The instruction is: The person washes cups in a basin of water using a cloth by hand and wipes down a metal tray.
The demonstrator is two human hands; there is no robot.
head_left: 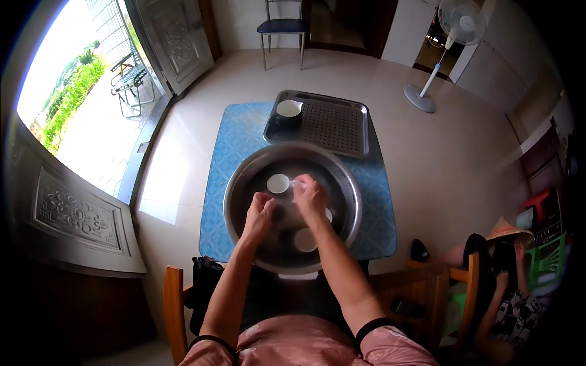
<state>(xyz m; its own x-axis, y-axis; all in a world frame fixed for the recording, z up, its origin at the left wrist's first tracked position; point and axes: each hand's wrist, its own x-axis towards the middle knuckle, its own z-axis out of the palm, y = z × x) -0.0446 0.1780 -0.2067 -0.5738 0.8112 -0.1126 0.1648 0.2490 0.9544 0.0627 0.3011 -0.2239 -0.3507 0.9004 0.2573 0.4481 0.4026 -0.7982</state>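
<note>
A wide metal basin (354, 207) stands on the small table in front of me, and both my hands are inside its rim. In it, a round white cup (278, 183) lies just beyond my fingers. Another pale round piece (305, 240) sits lower in the basin, under my right forearm. My left hand (260, 212) is closed, its fingertips pinched near the white cup. Beside that cup my right hand (310, 194) is closed around something small and whitish, blurred and partly covered by the fingers. What the left fingers hold, if anything, cannot be made out.
A perforated metal tray (332, 125) behind the basin carries a small white-lined cup (289, 108). Blue patterned cloth (238, 131) covers the table. Farther off are a chair (282, 26), a standing fan (427, 85) and an open door (177, 43). Another person (513, 305) sits at the right.
</note>
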